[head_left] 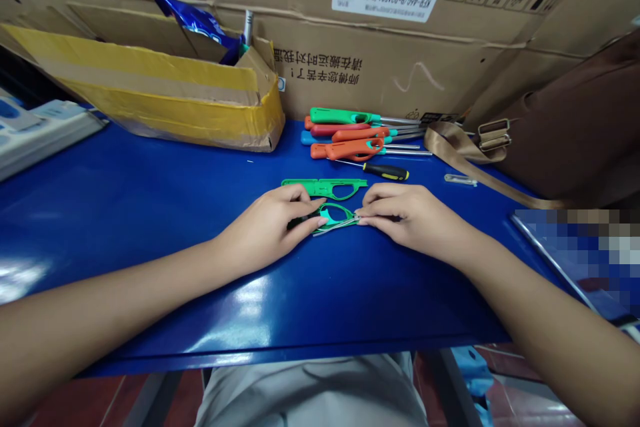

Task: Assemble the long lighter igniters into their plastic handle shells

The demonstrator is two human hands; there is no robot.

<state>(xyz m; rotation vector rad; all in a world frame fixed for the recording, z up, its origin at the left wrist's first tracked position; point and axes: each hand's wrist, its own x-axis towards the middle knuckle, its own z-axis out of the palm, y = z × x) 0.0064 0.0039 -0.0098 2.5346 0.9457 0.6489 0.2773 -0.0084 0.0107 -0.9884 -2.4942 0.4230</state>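
Between my hands is an opened green lighter half (350,221), with a turquoise trigger and a thin metal piece lying across it. My left hand (273,220) is closed round its handle end, thumb and fingers pinching it; a dark part shows under those fingers. At the other end, my right hand (405,213) pinches the tip by the metal piece; exactly what lies between these fingertips is too small to make out. The matching green casing half (320,187) lies on the table just behind my left fingers. Beyond my right hand lies a black and yellow screwdriver (386,171).
Several long-necked lighters (350,147) are piled at the back. A yellow-taped carton (200,107) holding a blue packet (193,17) stands at left. A brown strap (450,157), a small clear item (460,179) and a brown bag (570,127) are at right. Large cardboard (390,47) walls the back.
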